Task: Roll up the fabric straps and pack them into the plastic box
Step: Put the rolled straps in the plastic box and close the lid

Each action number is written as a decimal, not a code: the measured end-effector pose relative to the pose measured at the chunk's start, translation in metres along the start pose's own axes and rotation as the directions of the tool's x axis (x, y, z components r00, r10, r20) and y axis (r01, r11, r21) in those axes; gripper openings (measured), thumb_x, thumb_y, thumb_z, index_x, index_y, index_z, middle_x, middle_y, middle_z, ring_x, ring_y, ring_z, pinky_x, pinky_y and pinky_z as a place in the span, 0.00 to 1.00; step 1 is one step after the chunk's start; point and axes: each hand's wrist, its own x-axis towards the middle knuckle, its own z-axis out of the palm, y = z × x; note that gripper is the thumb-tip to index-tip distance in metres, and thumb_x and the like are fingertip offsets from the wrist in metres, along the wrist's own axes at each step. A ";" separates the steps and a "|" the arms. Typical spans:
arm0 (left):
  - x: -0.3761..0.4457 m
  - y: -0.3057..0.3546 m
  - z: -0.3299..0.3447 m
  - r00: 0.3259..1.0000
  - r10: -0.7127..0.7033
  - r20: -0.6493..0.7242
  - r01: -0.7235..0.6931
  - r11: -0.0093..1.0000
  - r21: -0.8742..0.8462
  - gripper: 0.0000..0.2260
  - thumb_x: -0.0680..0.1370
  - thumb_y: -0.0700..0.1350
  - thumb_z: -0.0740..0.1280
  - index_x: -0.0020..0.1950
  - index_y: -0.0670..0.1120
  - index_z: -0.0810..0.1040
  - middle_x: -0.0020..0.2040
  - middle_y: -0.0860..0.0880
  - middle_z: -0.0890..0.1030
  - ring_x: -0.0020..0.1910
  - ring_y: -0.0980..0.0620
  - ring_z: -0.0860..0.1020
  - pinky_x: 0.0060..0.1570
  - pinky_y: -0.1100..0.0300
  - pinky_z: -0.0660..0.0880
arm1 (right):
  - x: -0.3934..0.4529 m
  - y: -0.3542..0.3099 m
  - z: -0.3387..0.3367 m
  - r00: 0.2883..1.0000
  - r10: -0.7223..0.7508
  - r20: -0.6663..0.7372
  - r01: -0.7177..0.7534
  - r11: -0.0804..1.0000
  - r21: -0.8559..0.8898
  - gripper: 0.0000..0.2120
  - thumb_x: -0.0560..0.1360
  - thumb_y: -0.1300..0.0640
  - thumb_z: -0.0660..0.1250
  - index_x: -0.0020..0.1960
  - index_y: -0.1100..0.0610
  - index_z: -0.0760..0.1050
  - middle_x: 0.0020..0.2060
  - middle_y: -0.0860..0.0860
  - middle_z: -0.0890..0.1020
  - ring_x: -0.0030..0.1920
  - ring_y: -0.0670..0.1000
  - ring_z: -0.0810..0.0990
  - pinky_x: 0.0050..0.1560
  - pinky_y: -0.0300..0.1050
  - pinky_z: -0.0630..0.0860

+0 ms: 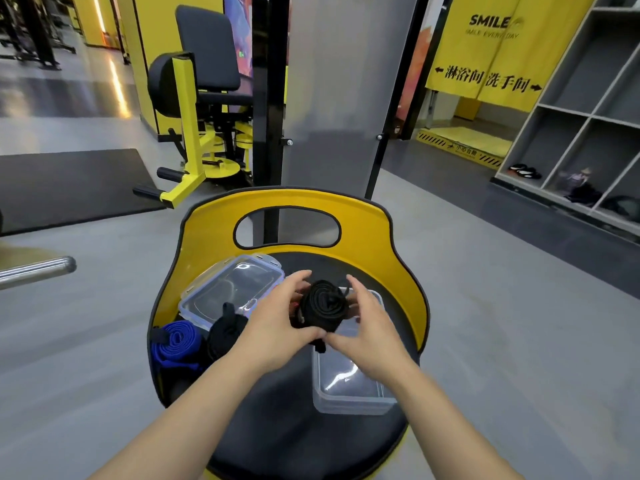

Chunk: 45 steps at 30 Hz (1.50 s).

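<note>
Both hands hold a black strap roll point(323, 305) above the far end of the clear box point(349, 382); the left hand point(277, 323) curls round the roll's left side, fingers behind and thumb under it; the right hand point(367, 327) cups its right side, fingers curved over the top and thumb meeting the left thumb beneath; a short loose tail point(320, 346) hangs from the bottom of the roll by the thumbs. The roll's spiral face is turned towards the camera, so its axis runs roughly from the person outwards; the coil stands on edge rather than lying flat.

The box sits open on the dark seat point(277, 427) of a yellow-backed chair point(398, 271), long side running away from the person; whether anything lies inside it I cannot tell. Its lid point(228, 292) lies to the left, tilted against the chair's back; in front of the lid a blue strap point(176, 342) lies in loose folds, with another black strap point(227, 332) bunched just beside it, touching the lid's near edge.

A yellow curtain point(485, 53) at the far right reads "SMILE" with "SMILE EVERYDAY" below, partly creased; lower down, Chinese characters "淋浴间 洗手间" sit between two arrows; a yellow floor strip point(460, 147) under it bears small characters too fine to read.
</note>
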 end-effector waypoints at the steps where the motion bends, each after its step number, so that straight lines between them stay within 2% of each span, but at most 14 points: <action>1: -0.001 0.003 0.009 1.000 0.004 0.024 -0.004 1.000 -0.027 0.36 0.68 0.42 0.81 0.70 0.61 0.70 0.61 0.65 0.76 0.60 0.70 0.74 0.61 0.65 0.74 | -0.004 0.007 -0.009 1.000 -0.007 0.017 0.008 1.000 -0.024 0.39 0.68 0.43 0.80 0.73 0.40 0.64 0.58 0.38 0.73 0.56 0.36 0.74 0.56 0.35 0.72; 4: -0.005 0.004 0.040 0.994 0.011 0.109 -0.008 1.000 -0.030 0.32 0.65 0.42 0.81 0.64 0.61 0.75 0.59 0.63 0.79 0.60 0.67 0.75 0.63 0.59 0.75 | -0.019 0.029 -0.027 0.994 0.054 0.093 -0.044 0.993 -0.106 0.31 0.65 0.43 0.80 0.64 0.41 0.71 0.54 0.39 0.71 0.52 0.39 0.74 0.51 0.33 0.72; 8: -0.010 -0.008 0.065 0.975 0.000 0.222 -0.003 1.000 0.014 0.32 0.65 0.43 0.82 0.65 0.59 0.76 0.60 0.61 0.80 0.60 0.64 0.77 0.63 0.57 0.76 | -0.026 0.056 -0.029 0.975 0.156 0.158 -0.124 0.973 -0.193 0.34 0.59 0.42 0.82 0.59 0.45 0.69 0.55 0.40 0.74 0.53 0.43 0.77 0.54 0.44 0.77; 11: -0.012 -0.017 0.063 0.968 -0.024 0.252 0.009 0.998 0.059 0.30 0.67 0.41 0.81 0.63 0.61 0.75 0.58 0.62 0.80 0.59 0.67 0.76 0.63 0.58 0.76 | -0.022 0.059 -0.018 0.959 0.153 0.238 -0.097 0.968 -0.232 0.38 0.61 0.45 0.82 0.64 0.43 0.67 0.57 0.42 0.79 0.56 0.46 0.79 0.57 0.49 0.78; 13: -0.013 -0.026 0.055 0.967 -0.022 0.255 -0.018 0.988 0.152 0.29 0.68 0.46 0.80 0.66 0.59 0.75 0.60 0.62 0.79 0.61 0.65 0.75 0.65 0.60 0.72 | -0.016 0.055 -0.008 0.947 0.122 0.296 -0.048 0.968 -0.246 0.40 0.61 0.45 0.81 0.69 0.40 0.66 0.61 0.42 0.77 0.60 0.47 0.77 0.61 0.49 0.77; 15: -0.017 -0.036 0.044 0.969 -0.019 0.248 -0.055 0.956 0.289 0.30 0.70 0.52 0.79 0.70 0.57 0.74 0.62 0.61 0.77 0.65 0.60 0.72 0.65 0.63 0.67 | -0.011 0.052 0.005 0.934 0.102 0.344 -0.007 0.964 -0.267 0.38 0.61 0.45 0.79 0.67 0.39 0.68 0.61 0.43 0.76 0.60 0.48 0.77 0.60 0.50 0.77; 19: -0.023 -0.048 0.027 0.937 -0.011 0.350 -0.133 0.913 0.385 0.38 0.68 0.60 0.78 0.75 0.58 0.69 0.67 0.62 0.73 0.69 0.59 0.64 0.72 0.61 0.63 | -0.008 0.050 0.018 0.909 0.093 0.405 0.006 0.971 -0.237 0.30 0.63 0.44 0.75 0.63 0.39 0.71 0.56 0.42 0.79 0.56 0.48 0.78 0.57 0.53 0.79; 22: -0.024 -0.046 0.023 0.886 0.005 0.464 -0.187 0.919 0.348 0.44 0.64 0.57 0.81 0.77 0.62 0.65 0.68 0.68 0.70 0.68 0.62 0.64 0.71 0.64 0.61 | -0.012 0.055 0.018 0.903 0.088 0.419 -0.008 0.982 -0.189 0.33 0.64 0.44 0.73 0.68 0.38 0.70 0.60 0.41 0.78 0.60 0.44 0.77 0.62 0.49 0.77; 27: -0.025 -0.056 0.032 0.921 0.068 0.385 -0.221 0.902 0.370 0.41 0.66 0.56 0.80 0.75 0.62 0.66 0.68 0.62 0.74 0.67 0.60 0.71 0.69 0.62 0.67 | -0.025 0.053 0.016 0.913 0.094 0.397 -0.041 0.989 -0.140 0.32 0.70 0.41 0.72 0.73 0.38 0.67 0.64 0.40 0.77 0.62 0.43 0.76 0.63 0.47 0.76; 30: -0.026 -0.065 0.039 0.933 0.075 0.351 -0.214 0.901 0.376 0.38 0.67 0.59 0.77 0.74 0.61 0.68 0.66 0.61 0.75 0.66 0.61 0.72 0.68 0.61 0.69 | -0.032 0.054 0.017 0.911 0.098 0.401 -0.036 0.986 -0.161 0.36 0.68 0.40 0.75 0.72 0.36 0.64 0.63 0.38 0.77 0.61 0.43 0.76 0.63 0.46 0.76; 33: -0.025 -0.074 0.050 0.935 0.099 0.340 -0.239 0.884 0.401 0.39 0.68 0.61 0.75 0.78 0.55 0.67 0.68 0.59 0.74 0.68 0.57 0.72 0.71 0.60 0.67 | -0.035 0.058 0.022 0.916 0.126 0.381 -0.045 0.976 -0.214 0.40 0.65 0.44 0.78 0.71 0.36 0.62 0.62 0.41 0.77 0.62 0.46 0.76 0.63 0.48 0.76; 36: -0.023 -0.079 0.059 0.940 0.111 0.321 -0.247 0.872 0.423 0.41 0.70 0.60 0.74 0.80 0.52 0.64 0.70 0.58 0.71 0.69 0.55 0.69 0.72 0.62 0.64 | -0.034 0.060 0.028 0.936 0.128 0.327 -0.045 0.967 -0.250 0.41 0.68 0.49 0.77 0.74 0.37 0.59 0.63 0.45 0.78 0.63 0.50 0.77 0.63 0.51 0.76; 40: -0.021 -0.081 0.064 0.941 0.100 0.322 -0.235 0.878 0.416 0.43 0.69 0.61 0.74 0.81 0.51 0.62 0.70 0.57 0.68 0.68 0.55 0.68 0.72 0.63 0.63 | -0.033 0.061 0.029 0.931 0.152 0.331 -0.053 0.955 -0.291 0.45 0.70 0.46 0.77 0.79 0.40 0.54 0.64 0.47 0.78 0.64 0.53 0.77 0.62 0.48 0.75; 45: -0.019 -0.088 0.064 0.944 0.101 0.314 -0.225 0.893 0.390 0.45 0.66 0.65 0.73 0.79 0.52 0.65 0.68 0.59 0.70 0.67 0.56 0.70 0.71 0.61 0.65 | -0.034 0.066 0.027 0.927 0.186 0.325 -0.073 0.941 -0.331 0.42 0.73 0.46 0.75 0.79 0.42 0.53 0.60 0.50 0.80 0.62 0.54 0.77 0.60 0.47 0.74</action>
